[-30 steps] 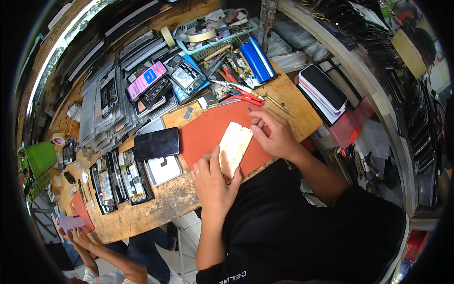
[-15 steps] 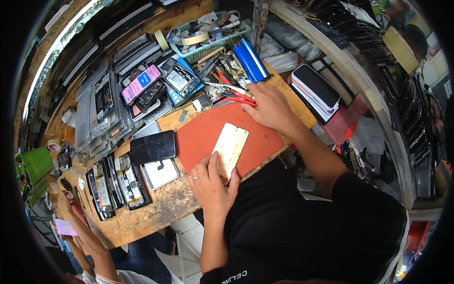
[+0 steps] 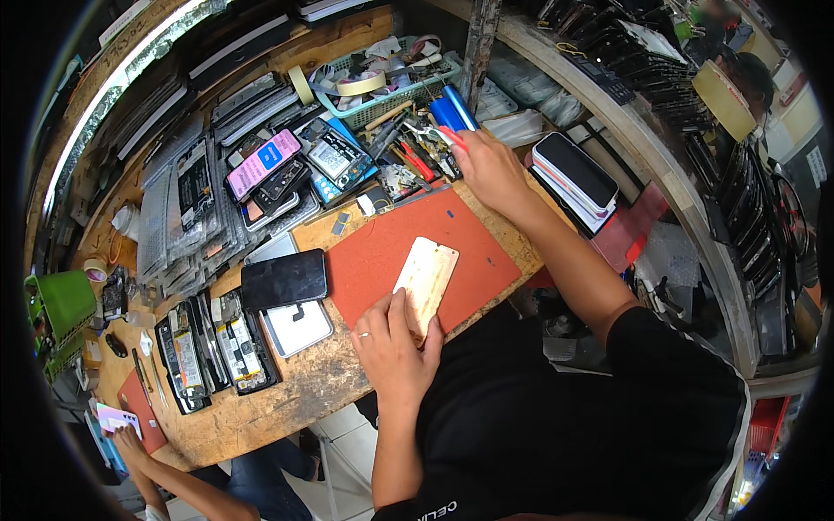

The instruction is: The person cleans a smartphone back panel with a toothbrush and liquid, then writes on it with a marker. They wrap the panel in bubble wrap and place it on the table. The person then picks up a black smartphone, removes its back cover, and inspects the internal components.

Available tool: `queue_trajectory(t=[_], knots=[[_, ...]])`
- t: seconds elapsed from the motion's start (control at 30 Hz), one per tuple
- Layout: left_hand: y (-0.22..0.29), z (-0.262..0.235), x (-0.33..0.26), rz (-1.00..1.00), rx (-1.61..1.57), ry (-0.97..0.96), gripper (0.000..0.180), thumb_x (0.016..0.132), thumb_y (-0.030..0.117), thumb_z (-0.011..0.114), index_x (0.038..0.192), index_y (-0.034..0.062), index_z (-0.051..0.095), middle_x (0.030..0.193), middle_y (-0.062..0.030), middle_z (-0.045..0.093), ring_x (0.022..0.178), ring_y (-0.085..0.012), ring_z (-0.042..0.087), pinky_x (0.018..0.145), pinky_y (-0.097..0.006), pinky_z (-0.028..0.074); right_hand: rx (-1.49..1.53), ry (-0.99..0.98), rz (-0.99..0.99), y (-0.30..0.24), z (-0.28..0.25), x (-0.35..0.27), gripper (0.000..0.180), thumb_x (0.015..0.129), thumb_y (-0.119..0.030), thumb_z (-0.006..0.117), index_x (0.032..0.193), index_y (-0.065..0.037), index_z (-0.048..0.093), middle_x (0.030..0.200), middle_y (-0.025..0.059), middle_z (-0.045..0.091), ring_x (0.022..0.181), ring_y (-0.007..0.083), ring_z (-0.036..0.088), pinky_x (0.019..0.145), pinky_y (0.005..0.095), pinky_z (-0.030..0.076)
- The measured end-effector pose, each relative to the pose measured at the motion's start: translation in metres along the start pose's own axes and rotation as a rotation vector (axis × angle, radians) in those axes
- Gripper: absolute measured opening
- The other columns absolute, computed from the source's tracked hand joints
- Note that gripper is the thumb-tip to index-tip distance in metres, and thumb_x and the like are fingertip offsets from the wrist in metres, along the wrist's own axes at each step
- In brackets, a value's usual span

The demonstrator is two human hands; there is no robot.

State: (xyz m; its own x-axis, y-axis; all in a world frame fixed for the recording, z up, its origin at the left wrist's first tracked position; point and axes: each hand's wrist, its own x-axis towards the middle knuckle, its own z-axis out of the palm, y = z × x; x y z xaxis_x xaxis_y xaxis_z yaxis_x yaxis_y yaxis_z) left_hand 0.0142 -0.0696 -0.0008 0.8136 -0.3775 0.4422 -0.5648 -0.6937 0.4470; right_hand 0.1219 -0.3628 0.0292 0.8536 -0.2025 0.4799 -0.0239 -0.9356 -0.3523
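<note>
Pale panel (image 3: 431, 271) slants, long axis running away and slightly rightward.

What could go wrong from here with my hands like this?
The red-handled tool in your right hand is close to the tool pile, so it might snag. Only your left hand steadies the pale panel, near the mat's edge; it could slip.
</note>
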Motion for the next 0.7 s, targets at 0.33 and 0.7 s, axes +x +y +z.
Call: queue_trajectory(t=[0.33, 0.7], knots=[[0.002, -0.003, 0.003, -0.004, -0.001, -0.011, 0.06, 0.085, 0.029, 0.084, 0.135, 0.0033, 0.063, 0.126, -0.0146, 0.064, 0.114, -0.0356, 0.059, 0.099, -0.049, 0.043, 0.439, 0.608, -0.47, -0.055, -0.101, -0.015, 0.018, 0.092, -0.001, 0.074, 0.11, 0.004, 0.073, 0.098, 0.0129, 0.07, 0.081, 0.0217, 0.067, 0.072, 0.0322, 0.054], [-0.001, 0.001, -0.003, -0.017, 0.014, -0.053, 0.058, 0.085, 0.03, 0.082, 0.134, 0.0042, 0.064, 0.127, -0.0166, 0.063, 0.117, -0.0381, 0.058, 0.102, -0.051, 0.043, 0.002, 0.745, -0.331, 0.005, -0.248, -0.093, 0.028, 0.091, -0.006, 0.076, 0.117, 0.002, 0.07, 0.104, 0.0129, 0.069, 0.088, 0.0243, 0.065, 0.077, 0.0354, 0.051]])
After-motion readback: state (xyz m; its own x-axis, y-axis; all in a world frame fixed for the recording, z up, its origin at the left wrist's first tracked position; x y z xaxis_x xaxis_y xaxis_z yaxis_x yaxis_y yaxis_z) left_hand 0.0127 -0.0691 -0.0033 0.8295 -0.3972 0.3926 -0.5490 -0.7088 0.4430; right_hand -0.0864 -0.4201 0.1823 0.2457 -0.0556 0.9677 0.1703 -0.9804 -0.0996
